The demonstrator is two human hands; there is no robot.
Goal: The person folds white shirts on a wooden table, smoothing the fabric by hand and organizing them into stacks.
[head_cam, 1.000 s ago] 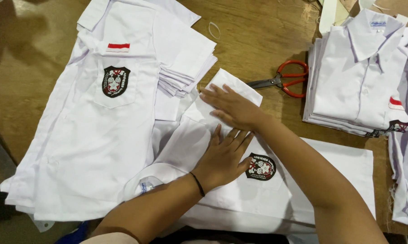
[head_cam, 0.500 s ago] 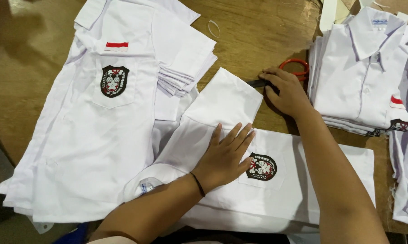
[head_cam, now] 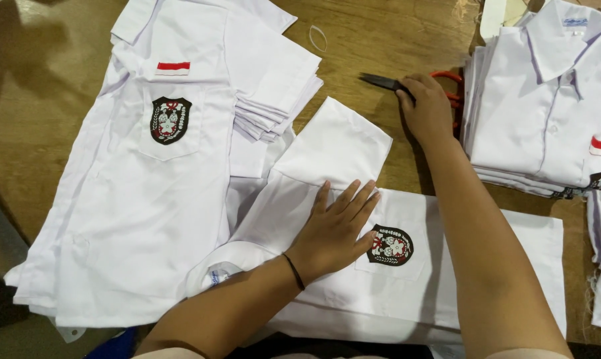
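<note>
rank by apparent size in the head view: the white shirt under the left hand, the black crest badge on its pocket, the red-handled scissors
1. White shirt
2. Red-handled scissors, though the right hand covers most of them, so this rank is unsure
3. Black crest badge

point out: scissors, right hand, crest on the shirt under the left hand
scissors [head_cam: 382,82], head view, on the dark blades.
right hand [head_cam: 428,106], head view, back of the hand, over the red handles.
crest patch [head_cam: 390,244], head view, middle of the badge on the pocket.

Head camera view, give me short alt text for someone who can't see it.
A person's left hand presses flat on a white school shirt with a crest badge on a wooden table, while the right hand rests on red-handled scissors. Stacks of similar white shirts lie to the left and upper right.
</note>
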